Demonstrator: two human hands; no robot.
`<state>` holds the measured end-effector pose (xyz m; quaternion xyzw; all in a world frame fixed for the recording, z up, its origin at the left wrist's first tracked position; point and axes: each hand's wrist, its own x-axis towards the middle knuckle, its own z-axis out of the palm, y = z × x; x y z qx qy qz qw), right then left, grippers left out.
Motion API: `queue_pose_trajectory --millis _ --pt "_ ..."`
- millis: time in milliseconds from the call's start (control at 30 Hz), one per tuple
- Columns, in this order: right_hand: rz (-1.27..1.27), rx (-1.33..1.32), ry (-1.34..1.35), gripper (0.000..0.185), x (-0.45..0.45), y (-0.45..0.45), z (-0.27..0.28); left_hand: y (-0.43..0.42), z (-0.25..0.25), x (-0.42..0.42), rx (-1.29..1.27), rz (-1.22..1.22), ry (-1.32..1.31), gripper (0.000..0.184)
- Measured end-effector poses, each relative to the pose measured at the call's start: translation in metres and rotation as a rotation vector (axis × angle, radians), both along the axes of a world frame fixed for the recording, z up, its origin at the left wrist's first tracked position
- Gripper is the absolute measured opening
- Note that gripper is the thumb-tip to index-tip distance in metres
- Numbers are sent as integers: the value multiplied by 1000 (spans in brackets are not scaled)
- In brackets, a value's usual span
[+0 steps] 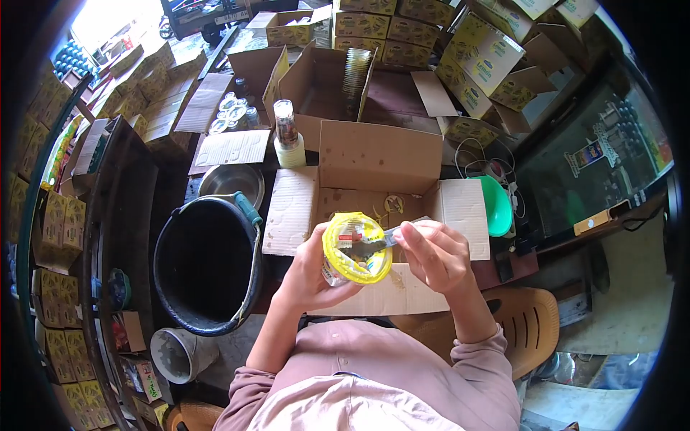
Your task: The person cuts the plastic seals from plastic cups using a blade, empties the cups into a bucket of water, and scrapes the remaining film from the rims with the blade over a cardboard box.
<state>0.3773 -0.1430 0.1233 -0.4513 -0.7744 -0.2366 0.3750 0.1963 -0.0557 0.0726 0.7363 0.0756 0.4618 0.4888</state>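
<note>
My left hand [310, 274] is wrapped round a clear plastic cup [332, 276] with a yellow-rimmed film lid [358, 218], held tilted toward me over a cardboard box. The film looks cut and crumpled, with an opening in its middle. My right hand [438, 257] pinches a small knife [372, 246], its dark flat blade lying across the opening of the lid. The tip is hard to make out against the film. Beneath both hands is the open cardboard box [381, 154], with a yellow ring-like scrap [392, 204] inside it.
A black bucket [167, 287] stands to the left, before a metal bowl [248, 181]. Stacked cups [290, 152] rise behind the box's left flap. Further back, a carton holds a tall stack of cups [357, 79]. A green bowl [497, 207] sits at the right.
</note>
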Motion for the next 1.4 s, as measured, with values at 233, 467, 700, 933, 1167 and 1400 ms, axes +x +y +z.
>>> queue_pose_trajectory --millis 233,467,700,933,1167,1400 --pt "1 34 -12 38 2 -4 -3 0 9 -5 43 -58 97 64" --pt "41 0 -19 39 -1 -6 -5 -6 10 -3 -20 -119 118 63" --pt "71 20 -19 39 -2 -7 -7 -4 7 -3 -65 -202 151 62" --pt "117 11 -34 37 1 -5 -13 -6 -2 -6 -481 -474 170 63" --pt "138 21 0 36 1 -3 -22 -2 -23 -6 -691 -745 119 61" --pt "129 38 42 35 5 8 -27 10 -42 20 -952 -1188 -55 60"
